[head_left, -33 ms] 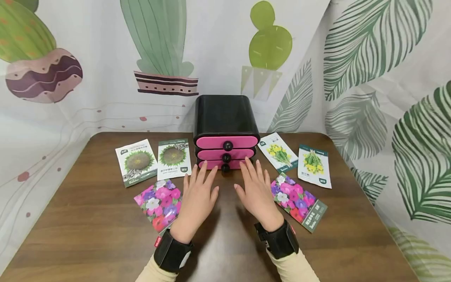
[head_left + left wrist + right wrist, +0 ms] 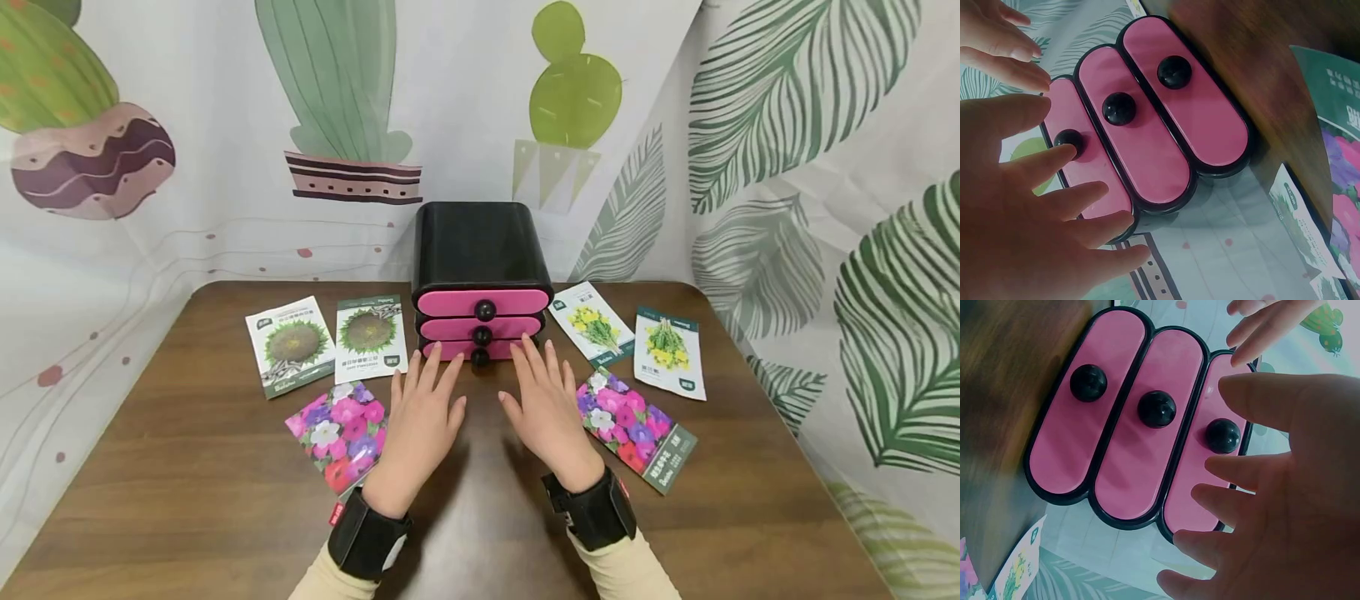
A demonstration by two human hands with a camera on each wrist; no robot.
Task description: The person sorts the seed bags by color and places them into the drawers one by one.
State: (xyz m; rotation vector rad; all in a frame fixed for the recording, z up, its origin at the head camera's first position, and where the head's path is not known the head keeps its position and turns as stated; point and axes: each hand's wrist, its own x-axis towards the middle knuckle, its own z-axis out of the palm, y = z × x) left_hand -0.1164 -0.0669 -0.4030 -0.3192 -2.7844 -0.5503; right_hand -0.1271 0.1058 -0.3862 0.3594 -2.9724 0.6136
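Drawers, three pink ones, sit in a black drawer box at twelve o'clock on the surface. My left grip and right grip spread wide, holding nothing. A hard tug on a knob might drag the box; a wide swing could bump the flower packet at three o'clock. The box looks like shiny, rounded plastic, with smooth ball knobs.

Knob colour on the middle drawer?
The middle knob is glossy black; the right wrist view shows it best.

L hand & R hand spread, palms dn.
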